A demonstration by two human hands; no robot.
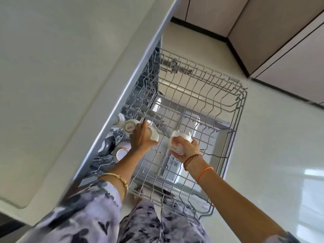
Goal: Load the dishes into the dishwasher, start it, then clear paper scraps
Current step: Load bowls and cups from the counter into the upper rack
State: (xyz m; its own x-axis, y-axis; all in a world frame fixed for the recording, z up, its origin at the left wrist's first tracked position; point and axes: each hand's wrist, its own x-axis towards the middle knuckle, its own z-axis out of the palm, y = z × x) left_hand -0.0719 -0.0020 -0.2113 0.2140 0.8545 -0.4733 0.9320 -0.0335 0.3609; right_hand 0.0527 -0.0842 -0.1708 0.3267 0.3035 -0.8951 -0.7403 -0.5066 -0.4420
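Cups are being carried in both hands over the pulled-out upper rack (219, 109) of the dishwasher. The left hand (142, 137) is curling round a white cup (154, 135) at the rack's inner side, close beside the cups already loaded there; the right hand (185, 148) is gripping a second white cup (177, 142) from its side, just above the wire floor near the middle of the rack. Both look like glazed ceramic, so they are probably light but hard, slippery and easy to chip against wire or each other; holding them round the body with fingers and thumb, as both hands are doing, seems safest, and each likely wants setting down mouth-down between the tines.

Loaded cups (130, 127) with gold rims are sitting upturned under the edge of the pale tabletop (61, 76), along with a dark dish (107, 145). That overhanging edge and those cups are crowding the left hand, so clinking is the risk there. Beneath the rack the open dishwasher door (175, 165) is showing through the wires. Cabinets (263, 32) are standing beyond on a pale floor (280, 155).
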